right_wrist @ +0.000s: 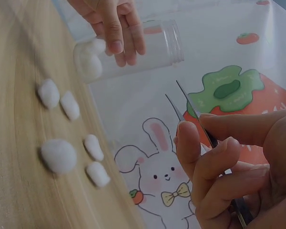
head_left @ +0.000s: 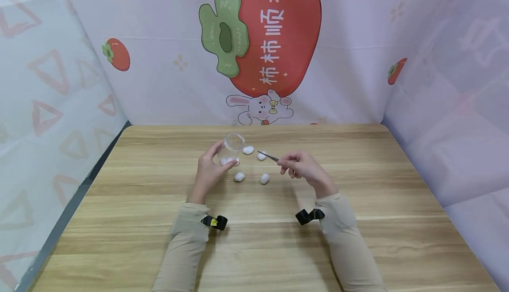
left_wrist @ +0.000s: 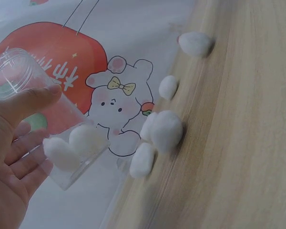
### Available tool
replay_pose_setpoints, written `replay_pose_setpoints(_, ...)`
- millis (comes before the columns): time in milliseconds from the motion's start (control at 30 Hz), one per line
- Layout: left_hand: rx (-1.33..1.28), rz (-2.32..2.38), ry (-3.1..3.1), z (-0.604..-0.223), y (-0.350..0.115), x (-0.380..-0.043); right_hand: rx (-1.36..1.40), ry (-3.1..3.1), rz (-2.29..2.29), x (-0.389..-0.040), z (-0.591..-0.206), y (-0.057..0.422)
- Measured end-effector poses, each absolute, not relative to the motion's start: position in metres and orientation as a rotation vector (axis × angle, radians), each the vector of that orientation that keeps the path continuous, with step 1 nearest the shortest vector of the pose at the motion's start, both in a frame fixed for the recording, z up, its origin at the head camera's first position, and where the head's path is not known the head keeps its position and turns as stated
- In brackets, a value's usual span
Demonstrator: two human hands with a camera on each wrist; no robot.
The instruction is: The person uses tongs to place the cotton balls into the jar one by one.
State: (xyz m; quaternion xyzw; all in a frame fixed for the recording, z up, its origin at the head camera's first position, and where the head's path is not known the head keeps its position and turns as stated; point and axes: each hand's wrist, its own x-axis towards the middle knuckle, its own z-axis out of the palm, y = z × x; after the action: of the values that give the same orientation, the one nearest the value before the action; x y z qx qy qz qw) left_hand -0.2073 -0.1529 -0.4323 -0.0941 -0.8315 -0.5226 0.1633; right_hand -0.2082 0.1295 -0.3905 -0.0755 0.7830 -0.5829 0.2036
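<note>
My left hand grips a clear jar with an open, threaded mouth, held tilted up off the table. A few white cotton balls lie at the bottom of the jar. Between the thumb and fingers of my right hand is a pair of dark metal tweezers. Their tips stand apart with nothing between them, pointing toward the jar. More cotton balls lie scattered on the table around and in front of the jar; the tweezers overlap one cotton ball in the head view.
Everything is over a wood-grain table. Behind it hangs a white cloth backdrop printed with a persimmon and a rabbit. Each wrist wears a black camera mount, such as the right mount.
</note>
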Motion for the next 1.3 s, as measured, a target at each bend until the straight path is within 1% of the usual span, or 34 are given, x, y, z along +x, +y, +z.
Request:
replay_pose_setpoints(633,-0.267,-1.493,-2.371,-0.433,-0.153,-0.207,-0.161,2.185,-1.635,-0.204,-0.405,0.135)
replay_pose_setpoints(1300,-0.247,-1.496,-2.382,-0.433,-0.154,-0.206,-0.12,2.217,-1.517,-0.208,-0.423,0.147)
